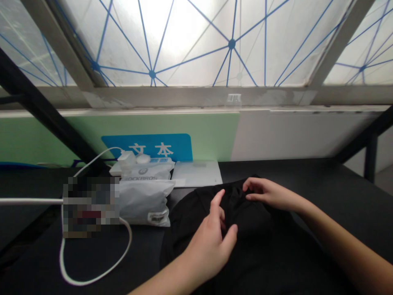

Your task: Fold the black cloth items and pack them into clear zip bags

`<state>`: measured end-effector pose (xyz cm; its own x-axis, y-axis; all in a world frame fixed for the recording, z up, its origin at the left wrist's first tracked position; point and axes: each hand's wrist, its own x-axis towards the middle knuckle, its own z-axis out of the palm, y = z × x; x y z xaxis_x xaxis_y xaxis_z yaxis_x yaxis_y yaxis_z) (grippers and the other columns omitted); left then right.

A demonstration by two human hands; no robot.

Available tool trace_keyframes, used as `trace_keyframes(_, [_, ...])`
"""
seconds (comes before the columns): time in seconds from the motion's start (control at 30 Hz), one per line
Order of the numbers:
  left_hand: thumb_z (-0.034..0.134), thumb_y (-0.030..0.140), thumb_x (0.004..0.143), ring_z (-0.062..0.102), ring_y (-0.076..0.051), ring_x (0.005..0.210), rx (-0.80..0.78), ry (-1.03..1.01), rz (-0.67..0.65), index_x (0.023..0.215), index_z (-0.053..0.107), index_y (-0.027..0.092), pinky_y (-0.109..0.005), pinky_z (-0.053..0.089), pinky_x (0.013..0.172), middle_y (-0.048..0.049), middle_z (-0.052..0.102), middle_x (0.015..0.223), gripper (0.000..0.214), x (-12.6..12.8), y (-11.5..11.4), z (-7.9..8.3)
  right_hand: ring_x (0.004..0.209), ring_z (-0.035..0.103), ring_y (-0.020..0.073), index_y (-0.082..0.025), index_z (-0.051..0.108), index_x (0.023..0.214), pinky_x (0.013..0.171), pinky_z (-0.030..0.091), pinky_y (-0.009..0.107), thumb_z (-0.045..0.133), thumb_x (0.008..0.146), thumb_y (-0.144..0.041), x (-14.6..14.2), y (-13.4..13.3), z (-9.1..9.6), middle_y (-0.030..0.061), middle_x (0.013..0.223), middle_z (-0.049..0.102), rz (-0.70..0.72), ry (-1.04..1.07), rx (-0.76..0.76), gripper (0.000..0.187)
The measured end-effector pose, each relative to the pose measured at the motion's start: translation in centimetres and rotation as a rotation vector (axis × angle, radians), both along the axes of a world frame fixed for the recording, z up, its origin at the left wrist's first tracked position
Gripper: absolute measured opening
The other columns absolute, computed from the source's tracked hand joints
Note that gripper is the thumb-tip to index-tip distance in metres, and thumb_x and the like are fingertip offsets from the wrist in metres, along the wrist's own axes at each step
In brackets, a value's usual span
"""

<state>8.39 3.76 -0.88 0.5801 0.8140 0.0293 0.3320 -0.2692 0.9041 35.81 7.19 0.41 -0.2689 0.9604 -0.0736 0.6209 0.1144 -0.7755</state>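
Observation:
A crumpled black cloth garment [245, 233] lies in a heap on the black table [319, 180]. My left hand [208, 246] rests on its middle, with the thumb and fingers spread apart around a fold. My right hand [264, 193] sits at the far top of the heap, its curled fingertips touching the cloth. Neither hand clearly grips anything. The folds under my fingers are too dark to make out.
Left of the cloth lie two pale grey ROCKBROS pouches [145, 203], a white charger [126, 157] and a looped white cable [92, 278]. A pixelated object [90, 207] covers part of the view. A white flat board [196, 173] stands behind the cloth, before a green-and-white wall panel [233, 135].

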Motion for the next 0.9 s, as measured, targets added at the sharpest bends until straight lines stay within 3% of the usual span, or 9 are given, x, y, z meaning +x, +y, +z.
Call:
trace_keyframes(0.13, [0.050,0.041,0.101,0.057,-0.017,0.076,-0.016,0.061,0.006,0.159,0.018,0.025,-0.028,0.041,0.073,0.0017,0.056,0.084,0.068,-0.1,0.3,0.7,0.081,0.059,0.0191,-0.023,0.067,0.110,0.075,0.049,0.033,0.069,0.088,-0.043,-0.5,-0.2,0.2,0.0028,0.095,0.066,0.001,-0.004,0.126,0.029])
trace_keyframes(0.27, [0.048,0.036,0.102,0.056,-0.017,0.068,0.035,0.085,0.022,0.159,0.019,0.024,-0.027,0.042,0.069,0.0047,0.052,0.073,0.065,0.3,0.7,0.6,0.095,0.061,0.0228,-0.023,0.069,0.101,0.089,0.050,0.039,0.064,0.092,-0.041,-0.6,-0.3,0.4,0.0069,0.108,0.062,0.086,-0.087,0.179,0.021])
trace_keyframes(0.33, [0.052,0.033,0.099,0.058,-0.018,0.073,0.126,0.096,0.045,0.158,0.021,0.025,-0.028,0.046,0.073,0.0024,0.054,0.080,0.067,0.4,0.8,0.2,0.104,0.060,0.0254,-0.024,0.070,0.100,0.096,0.048,0.043,0.061,0.094,-0.038,-0.6,-0.6,1.1,0.0082,0.111,0.060,0.058,-0.149,0.228,0.018])
trace_keyframes(0.47, [0.054,0.021,0.096,0.058,-0.025,0.107,0.455,0.106,0.069,0.152,0.038,0.026,-0.038,0.050,0.093,-0.0113,0.056,0.119,0.058,0.3,0.9,-0.2,0.112,0.058,0.0261,-0.027,0.069,0.101,0.101,0.045,0.042,0.058,0.097,-0.040,-1.5,-2.6,3.6,0.0074,0.118,0.060,0.079,-0.186,0.260,0.017])
trace_keyframes(0.57, [0.047,0.017,0.099,0.050,-0.029,0.126,0.617,0.178,-0.051,0.135,0.058,0.026,-0.049,0.040,0.110,-0.0119,0.058,0.133,0.039,0.0,1.3,0.3,0.110,0.060,0.0278,-0.029,0.066,0.112,0.096,0.048,0.041,0.078,0.082,-0.042,-2.9,-4.8,4.4,0.0057,0.120,0.063,0.235,-0.249,0.161,0.035])
trace_keyframes(0.67, [0.047,0.024,0.102,0.047,-0.029,0.135,0.581,0.250,-0.220,0.127,0.063,0.026,-0.058,0.021,0.123,-0.0076,0.066,0.131,0.030,-0.2,1.6,1.0,0.108,0.060,0.0317,-0.027,0.064,0.116,0.097,0.047,0.046,0.088,0.065,-0.023,-4.1,-6.1,3.6,0.0067,0.120,0.065,0.240,-0.406,0.205,0.056])
trace_keyframes(0.73, [0.059,0.042,0.098,0.045,-0.032,0.138,0.538,0.263,-0.272,0.133,0.058,0.025,-0.063,0.009,0.125,-0.0082,0.066,0.134,0.039,-0.4,1.8,1.2,0.108,0.059,0.0317,-0.025,0.064,0.115,0.099,0.045,0.048,0.083,0.065,-0.013,-4.6,-6.2,3.1,0.0072,0.117,0.066,0.231,-0.458,0.253,0.055])
trace_keyframes(0.8, [0.073,0.058,0.084,0.042,-0.036,0.141,0.537,0.266,-0.271,0.138,0.053,0.023,-0.067,0.004,0.124,-0.0107,0.062,0.140,0.067,-0.5,1.9,1.2,0.109,0.059,0.0305,-0.023,0.064,0.114,0.102,0.043,0.047,0.076,0.067,-0.009,-4.8,-6.0,3.4,0.0078,0.114,0.066,0.252,-0.465,0.265,0.050])
trace_keyframes(0.9, [0.082,0.047,0.078,0.040,-0.037,0.143,0.584,0.264,-0.233,0.133,0.054,0.022,-0.069,0.003,0.123,-0.0100,0.064,0.135,0.066,-0.6,2.0,1.2,0.108,0.059,0.0278,-0.020,0.066,0.110,0.102,0.043,0.043,0.068,0.072,-0.009,-4.7,-5.7,4.7,0.0079,0.107,0.067,0.278,-0.425,0.262,0.039])
